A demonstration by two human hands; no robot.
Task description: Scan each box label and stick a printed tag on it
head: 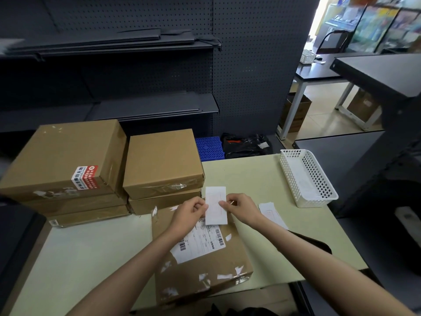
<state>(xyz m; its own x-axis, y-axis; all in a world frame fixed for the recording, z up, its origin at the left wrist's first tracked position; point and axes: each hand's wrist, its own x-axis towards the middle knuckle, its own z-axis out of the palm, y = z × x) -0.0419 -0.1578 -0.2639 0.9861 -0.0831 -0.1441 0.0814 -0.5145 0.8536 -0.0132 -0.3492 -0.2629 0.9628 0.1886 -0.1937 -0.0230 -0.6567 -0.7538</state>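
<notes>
A flat cardboard box point(198, 267) lies on the table in front of me, its white shipping label point(200, 242) with barcodes facing up. Above the box's far end I hold a white printed tag point(216, 205) upright between both hands. My left hand point(189, 213) pinches its left edge and my right hand point(239, 207) pinches its right edge. Another white slip point(271, 213) lies on the table to the right of my right hand.
Two stacks of cardboard boxes stand at the back left: a larger stack point(63, 160) and a smaller one point(163, 160). A white perforated basket point(307, 179) sits at the table's right edge. Dark pegboard shelving point(136, 65) stands behind the pale table point(91, 247).
</notes>
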